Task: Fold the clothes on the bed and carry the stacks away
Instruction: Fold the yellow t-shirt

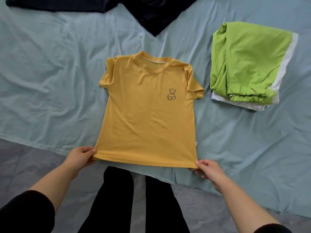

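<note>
Black sleeves (25, 214) and black trouser legs (117, 199) fill the bottom edge, over mottled grey floor (21, 165). Beyond them the left grip (80, 157) pinches the left hem corner of the yellow tee (146, 118), and the right grip (208, 170) pinches the right corner, thumb on top. The tee lies flat, front up, on the bed (42, 81) with its wrinkled pale-blue sheet. It is a fine-ribbed knit with a small outlined bear (171, 95). To its right, apart, a smooth lime-green folded stack (249, 64) sits on a white piece (284, 64). Farthest, dark navy clothes (151, 15) lie rumpled.
</note>
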The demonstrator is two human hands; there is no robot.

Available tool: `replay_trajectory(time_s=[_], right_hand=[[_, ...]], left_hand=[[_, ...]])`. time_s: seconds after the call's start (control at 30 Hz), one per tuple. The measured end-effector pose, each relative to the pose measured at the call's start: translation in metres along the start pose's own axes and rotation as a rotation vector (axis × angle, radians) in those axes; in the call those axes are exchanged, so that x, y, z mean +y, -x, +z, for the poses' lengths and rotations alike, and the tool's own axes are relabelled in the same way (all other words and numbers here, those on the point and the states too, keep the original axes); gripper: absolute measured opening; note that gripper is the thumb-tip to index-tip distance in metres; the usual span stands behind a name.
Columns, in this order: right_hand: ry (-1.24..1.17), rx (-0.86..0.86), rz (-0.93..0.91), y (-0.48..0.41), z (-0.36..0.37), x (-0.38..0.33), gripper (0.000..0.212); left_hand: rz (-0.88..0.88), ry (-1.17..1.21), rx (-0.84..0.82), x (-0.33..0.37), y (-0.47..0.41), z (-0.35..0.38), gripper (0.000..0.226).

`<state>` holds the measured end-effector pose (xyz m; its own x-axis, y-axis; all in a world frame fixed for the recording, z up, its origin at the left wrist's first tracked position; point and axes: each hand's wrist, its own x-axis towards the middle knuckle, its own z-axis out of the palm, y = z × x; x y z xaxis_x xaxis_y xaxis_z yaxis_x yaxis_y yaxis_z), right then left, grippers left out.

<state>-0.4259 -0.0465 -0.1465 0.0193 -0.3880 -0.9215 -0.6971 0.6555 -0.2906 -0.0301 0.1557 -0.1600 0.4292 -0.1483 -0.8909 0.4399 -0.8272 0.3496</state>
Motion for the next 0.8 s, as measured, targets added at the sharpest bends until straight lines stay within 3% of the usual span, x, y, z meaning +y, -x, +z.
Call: replay_trajectory(time_s=[0.13, 0.23, 0.47, 0.57, 0.67, 0.8], right_hand=[[0.087, 0.030, -0.016, 0.004, 0.006, 0.003, 0.013], [-0.013, 0.096, -0.057, -0.004, 0.010, -0.009, 0.008], [0.075, 0.208, -0.041, -0.019, 0.017, -0.018, 0.008], [0.128, 0.326, -0.125, -0.017, 0.025, -0.042, 0.012], [0.116, 0.329, -0.209, -0.018, 0.044, -0.083, 0.011], [0.070, 0.238, -0.312, -0.034, 0.086, -0.150, 0.018]], left_hand=[[-0.011, -0.058, 0.019, -0.011, 0.003, 0.000, 0.013], [0.032, -0.108, 0.037, -0.007, 0.003, 0.005, 0.010], [0.091, -0.395, -0.003, 0.007, 0.003, -0.002, 0.011], [0.197, -0.532, 0.042, 0.028, -0.001, -0.005, 0.018], [0.259, -0.435, 0.072, 0.058, -0.013, 0.000, 0.020], [0.281, -0.109, 0.002, 0.110, -0.036, 0.010, 0.022]])
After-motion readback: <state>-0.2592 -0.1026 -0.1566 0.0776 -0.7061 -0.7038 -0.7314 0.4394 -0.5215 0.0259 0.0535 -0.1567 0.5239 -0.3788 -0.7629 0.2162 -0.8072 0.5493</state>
